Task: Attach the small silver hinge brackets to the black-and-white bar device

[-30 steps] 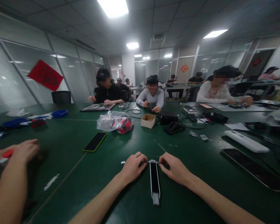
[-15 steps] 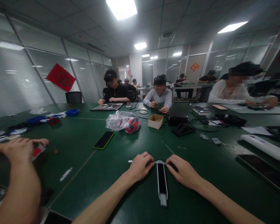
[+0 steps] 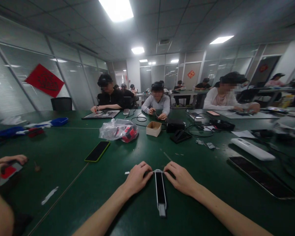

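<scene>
A long, slim device (image 3: 160,188) lies on the green table in front of me, with a black face, a white rim and a grey block at its near end. My left hand (image 3: 139,177) rests left of its far end, thumb and fingertips pinched together. On the other side my right hand (image 3: 181,178) pinches in the same way. Between each set of fingertips and the device's far end shows a bit of a thin grey strip (image 3: 158,171); the fingers hide most of it, and whether it is one piece I cannot tell.
Ahead lie a green-edged phone (image 3: 97,151), a clear plastic bag (image 3: 110,129) with red and black contents and a small open box (image 3: 153,129). To the right are a white device (image 3: 252,149) and a large dark phone (image 3: 260,177). A neighbour's hand (image 3: 5,164) is at left.
The camera view has turned to the right, so the scene sits further left. Both my hands keep the same pinch at the device's far end.
</scene>
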A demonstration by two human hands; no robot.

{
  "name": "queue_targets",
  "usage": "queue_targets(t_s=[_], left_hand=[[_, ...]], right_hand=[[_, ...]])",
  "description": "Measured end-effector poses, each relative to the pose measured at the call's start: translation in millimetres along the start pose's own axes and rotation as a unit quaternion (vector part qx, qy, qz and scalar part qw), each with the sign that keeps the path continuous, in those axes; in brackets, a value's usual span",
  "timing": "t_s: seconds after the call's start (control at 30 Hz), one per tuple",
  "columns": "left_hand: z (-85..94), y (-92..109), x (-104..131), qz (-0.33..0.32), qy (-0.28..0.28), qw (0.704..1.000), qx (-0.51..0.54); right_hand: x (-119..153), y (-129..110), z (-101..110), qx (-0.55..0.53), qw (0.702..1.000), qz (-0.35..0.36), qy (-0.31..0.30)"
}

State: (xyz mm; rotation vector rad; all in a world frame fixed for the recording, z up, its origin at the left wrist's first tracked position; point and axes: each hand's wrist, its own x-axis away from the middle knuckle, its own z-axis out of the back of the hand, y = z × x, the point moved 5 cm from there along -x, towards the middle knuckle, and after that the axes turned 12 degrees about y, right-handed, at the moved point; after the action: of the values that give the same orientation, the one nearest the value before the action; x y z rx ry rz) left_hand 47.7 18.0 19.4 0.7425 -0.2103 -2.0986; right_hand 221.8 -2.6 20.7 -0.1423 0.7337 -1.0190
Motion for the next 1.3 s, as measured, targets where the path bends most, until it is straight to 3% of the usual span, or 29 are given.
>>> queue_targets(t_s=[0.13,0.23,0.37,0.53,0.67,0.83,1.07,1.3], left_hand=[[0.6,0,0,0.008,-0.003,1.0,-0.002],[1.6,0,0,0.005,0.004,1.0,0.004],[3.1,1,1,0.01,0.004,1.0,0.014],[3.8,-1,1,0.025,0.0,1.0,0.014],[2.1,-3,0,0.026,-0.001,0.999,0.019],[-0.2,-3,-5,0.033,-0.012,0.999,0.022],[-5.2,-9,-9,0.044,-0.001,0.998,0.054],[-4.6,-8,-9,0.052,-0.007,0.997,0.059]], right_hand=[[-1,2,2,0.022,1.0,-0.011,0.008],[-6,25,10,0.079,0.995,-0.053,0.044],[-11,104,38,0.211,0.95,-0.203,0.113],[3,214,84,0.332,0.836,-0.401,0.174],[9,259,100,0.324,0.799,-0.469,0.19],[-1,286,100,0.309,0.8,-0.486,0.17],[-21,309,85,0.263,0.881,-0.387,0.066],[-37,310,72,0.237,0.917,-0.32,0.01]])
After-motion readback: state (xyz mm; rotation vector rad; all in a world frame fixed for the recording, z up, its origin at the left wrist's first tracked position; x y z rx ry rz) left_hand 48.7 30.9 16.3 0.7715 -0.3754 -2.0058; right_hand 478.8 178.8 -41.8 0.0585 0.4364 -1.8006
